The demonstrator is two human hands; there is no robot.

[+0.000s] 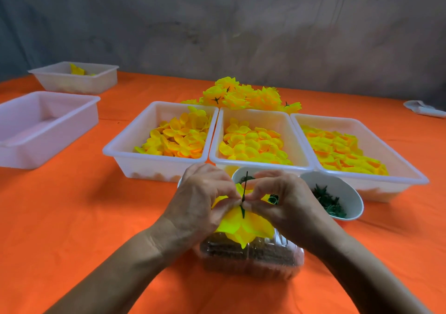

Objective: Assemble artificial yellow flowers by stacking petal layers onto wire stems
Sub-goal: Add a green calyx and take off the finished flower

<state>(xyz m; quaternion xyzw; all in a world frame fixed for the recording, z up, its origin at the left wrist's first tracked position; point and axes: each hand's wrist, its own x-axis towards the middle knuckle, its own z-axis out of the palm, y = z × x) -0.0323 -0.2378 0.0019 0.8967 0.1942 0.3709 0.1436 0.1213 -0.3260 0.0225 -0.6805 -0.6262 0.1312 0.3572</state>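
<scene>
Just in front of the middle tray [261, 165], the left hand [200, 200] pinches the stem [244, 193]; the right hand [281, 199] pinches beside it, seemingly seating a petal layer [243, 226]; next, another layer must thread on.

Smooth white plastic trays [154, 161] on matt orange cloth [72, 217]
</scene>
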